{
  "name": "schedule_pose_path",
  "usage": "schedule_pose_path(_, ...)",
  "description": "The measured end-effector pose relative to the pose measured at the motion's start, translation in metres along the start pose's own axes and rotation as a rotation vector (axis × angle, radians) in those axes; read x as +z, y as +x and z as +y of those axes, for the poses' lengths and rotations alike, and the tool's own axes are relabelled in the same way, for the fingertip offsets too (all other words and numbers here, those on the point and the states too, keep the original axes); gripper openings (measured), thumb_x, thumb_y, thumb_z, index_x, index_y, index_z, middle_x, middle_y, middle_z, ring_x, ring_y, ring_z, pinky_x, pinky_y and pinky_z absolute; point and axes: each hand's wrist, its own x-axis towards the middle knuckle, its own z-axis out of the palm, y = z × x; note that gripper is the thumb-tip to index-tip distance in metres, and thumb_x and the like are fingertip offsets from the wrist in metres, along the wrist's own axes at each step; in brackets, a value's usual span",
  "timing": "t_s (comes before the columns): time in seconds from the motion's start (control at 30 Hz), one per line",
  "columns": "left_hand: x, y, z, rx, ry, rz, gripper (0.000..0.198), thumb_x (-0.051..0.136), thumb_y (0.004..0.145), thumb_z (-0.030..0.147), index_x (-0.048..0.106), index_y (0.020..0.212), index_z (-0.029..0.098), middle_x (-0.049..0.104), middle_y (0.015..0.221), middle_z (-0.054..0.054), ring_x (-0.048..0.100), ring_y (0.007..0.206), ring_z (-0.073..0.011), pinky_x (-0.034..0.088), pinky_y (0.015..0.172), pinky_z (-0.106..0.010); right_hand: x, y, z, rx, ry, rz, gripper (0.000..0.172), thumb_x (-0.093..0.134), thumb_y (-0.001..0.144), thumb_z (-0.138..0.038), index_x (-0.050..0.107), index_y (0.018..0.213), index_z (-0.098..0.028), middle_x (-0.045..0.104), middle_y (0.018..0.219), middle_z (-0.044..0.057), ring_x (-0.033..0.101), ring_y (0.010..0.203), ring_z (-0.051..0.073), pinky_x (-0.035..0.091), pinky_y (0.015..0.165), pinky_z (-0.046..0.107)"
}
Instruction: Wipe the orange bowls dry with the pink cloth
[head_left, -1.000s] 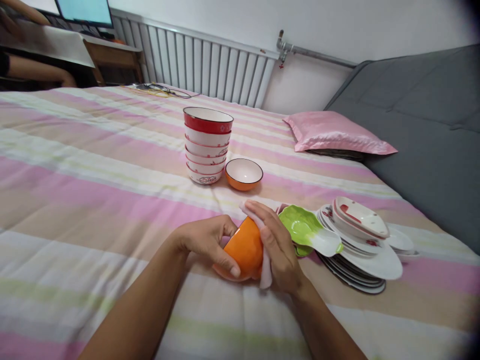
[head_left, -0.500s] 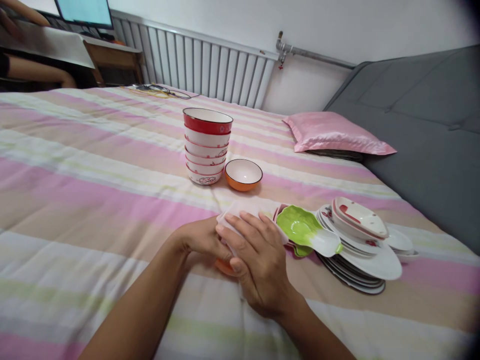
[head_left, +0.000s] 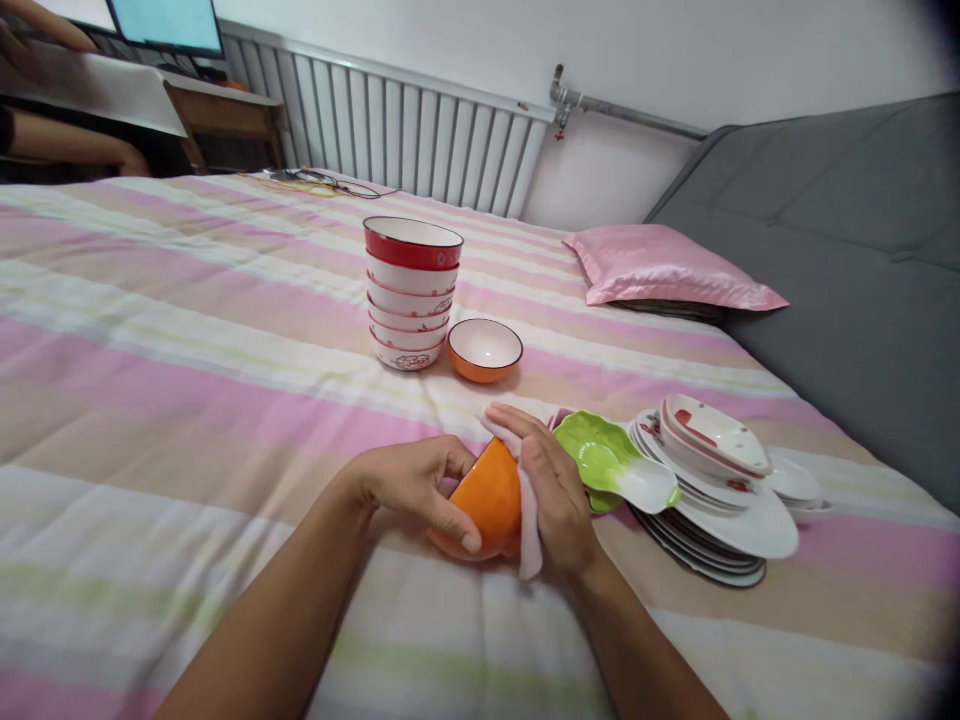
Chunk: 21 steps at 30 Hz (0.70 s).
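An orange bowl (head_left: 491,495) is tilted on its side above the bed, its outer wall facing up and toward me. My left hand (head_left: 420,490) grips it by the rim, thumb on the outside and fingers hidden inside. Against the bowl's right side my right hand (head_left: 551,490) presses a pale pink cloth (head_left: 529,520), which hangs down below the palm. Just beyond stands a second orange bowl (head_left: 486,345) with a white inside, upright beside a tall stack of bowls (head_left: 411,300), the top one red. Close to my right hand lies a green leaf-shaped dish (head_left: 600,455).
Stacked plates (head_left: 720,525) with patterned dishes (head_left: 716,435) on top stand at the right. A pink pillow (head_left: 667,265) rests near the grey headboard (head_left: 840,200). Cables (head_left: 322,183) lie at the bed's far edge, and a person's leg (head_left: 75,145) shows by the desk (head_left: 217,120).
My right hand has slid from the top of the bowl to its right side with the cloth, uncovering the orange wall. My left hand keeps its hold.
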Motion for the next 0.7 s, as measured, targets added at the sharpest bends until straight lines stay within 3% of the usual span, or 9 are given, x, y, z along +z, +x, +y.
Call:
schedule_pose_path(0.13, -0.001, 0.0, -0.001, -0.002, 0.018, 0.004, 0.017, 0.076, 0.066, 0.022, 0.072, 0.081, 0.014, 0.069, 0.078, -0.003, 0.06, 0.074, -0.0166, 0.048, 0.071, -0.023, 0.002, 0.004, 0.01, 0.272, 0.424, 0.03, 0.038, 0.04, 0.095, -0.044, 0.061, 0.119, -0.025, 0.062, 0.127, 0.007, 0.058, 0.115, 0.024, 0.04, 0.102, 0.042)
schedule_pose_path(0.37, -0.002, 0.002, -0.002, 0.005, -0.014, 0.082, 0.017, 0.076, 0.069, 0.026, 0.072, 0.081, 0.015, 0.07, 0.077, -0.002, 0.061, 0.074, -0.0153, 0.048, 0.069, -0.021, 0.006, 0.01, 0.023, 0.483, 0.768, 0.141, 0.042, 0.048, 0.089, -0.045, 0.058, 0.124, -0.023, 0.068, 0.117, 0.006, 0.061, 0.109, 0.025, 0.046, 0.096, 0.04)
schedule_pose_path(0.5, 0.0, 0.001, -0.003, -0.036, -0.153, 0.157, 0.023, 0.073, 0.073, 0.032, 0.071, 0.086, 0.013, 0.071, 0.08, -0.004, 0.063, 0.072, -0.016, 0.05, 0.068, -0.023, 0.007, 0.011, 0.03, 0.465, 0.739, 0.139, 0.045, 0.046, 0.09, -0.048, 0.059, 0.124, -0.021, 0.066, 0.121, 0.006, 0.06, 0.111, 0.025, 0.047, 0.096, 0.039)
schedule_pose_path(0.7, 0.0, 0.003, -0.004, -0.046, -0.319, 0.312, 0.023, 0.072, 0.074, 0.032, 0.071, 0.081, 0.011, 0.072, 0.078, -0.007, 0.065, 0.067, -0.016, 0.05, 0.063, -0.023, 0.005, 0.01, 0.038, 0.337, 0.442, 0.167, 0.046, 0.045, 0.091, -0.043, 0.056, 0.129, -0.019, 0.063, 0.127, 0.007, 0.053, 0.123, 0.025, 0.046, 0.101, 0.04)
